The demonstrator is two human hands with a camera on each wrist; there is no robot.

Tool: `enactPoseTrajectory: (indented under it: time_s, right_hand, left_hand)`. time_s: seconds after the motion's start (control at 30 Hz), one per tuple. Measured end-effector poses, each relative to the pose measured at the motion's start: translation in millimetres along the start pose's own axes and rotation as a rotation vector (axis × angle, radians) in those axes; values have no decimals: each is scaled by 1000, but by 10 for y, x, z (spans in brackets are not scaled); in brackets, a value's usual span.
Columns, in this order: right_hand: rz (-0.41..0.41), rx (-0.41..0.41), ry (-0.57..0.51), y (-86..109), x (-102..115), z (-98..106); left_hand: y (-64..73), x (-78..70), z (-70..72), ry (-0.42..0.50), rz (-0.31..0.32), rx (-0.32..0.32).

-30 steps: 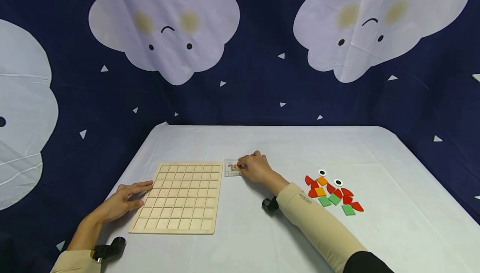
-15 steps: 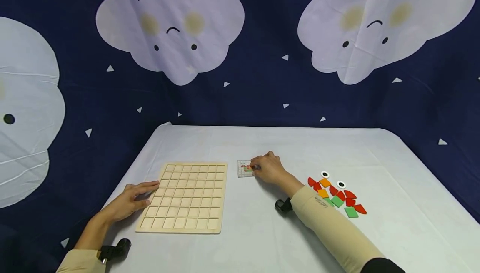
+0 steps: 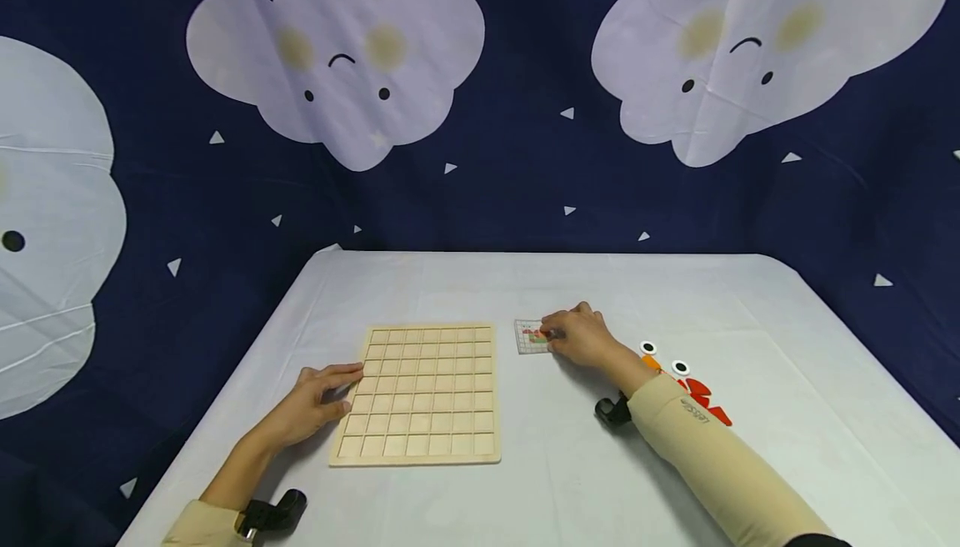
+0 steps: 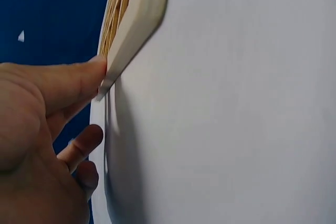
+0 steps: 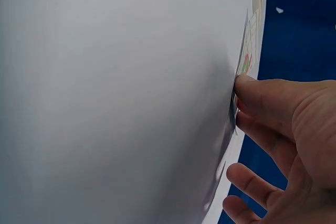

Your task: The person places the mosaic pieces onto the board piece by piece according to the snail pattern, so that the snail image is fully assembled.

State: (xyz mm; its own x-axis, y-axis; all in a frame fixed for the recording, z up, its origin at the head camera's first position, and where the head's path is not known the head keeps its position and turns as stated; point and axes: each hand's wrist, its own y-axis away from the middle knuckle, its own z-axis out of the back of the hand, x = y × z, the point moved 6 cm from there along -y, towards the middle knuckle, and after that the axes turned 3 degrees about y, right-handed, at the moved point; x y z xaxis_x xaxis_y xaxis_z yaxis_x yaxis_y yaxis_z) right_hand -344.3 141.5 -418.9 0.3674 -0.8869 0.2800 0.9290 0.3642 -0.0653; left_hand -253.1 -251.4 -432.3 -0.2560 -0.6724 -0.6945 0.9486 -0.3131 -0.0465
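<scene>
A square wooden board [image 3: 422,397] divided into a grid of shallow cells lies on the white table. My left hand [image 3: 309,407] lies at its left side, with the fingertips and thumb spread along the edge. In the left wrist view the thumb presses against the board's pale side [image 4: 142,19]. To the right of the board is a small picture card [image 3: 530,345] printed with a grid and a red, orange and green figure. My right hand [image 3: 583,337] pinches the card's right side between thumb and fingers, which cover part of the picture.
Red pieces [image 3: 699,388], an orange piece [image 3: 651,362] and two round eye pieces [image 3: 680,368] lie on the right, partly hidden by the right sleeve [image 3: 712,447]. Behind the white table [image 3: 555,489] hangs a dark blue cloth [image 3: 525,197] with clouds.
The board has slid right along the table with my left hand at its edge. My right hand has drawn the card rightward too, and its sleeve now covers the green pieces.
</scene>
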Motion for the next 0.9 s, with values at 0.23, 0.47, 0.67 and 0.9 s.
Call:
enactPoseTrajectory:
  time_s: [0.23,0.47,0.67,0.9]
  right_hand:
    - [-19,11,-1,108,-224,86]
    - [-50,26,-5,207,-423,158]
    - [-65,34,-2,277,-576,221]
    - [-88,32,-3,312,-764,281]
  left_hand:
    - [-102,-211,-244,16,-11,5]
    - [-220,-453,-489,-12,-45,-46]
    - [-324,-623,-667,-5,-19,-55]
    - [-414,-769,-777,-14,-31,-62]
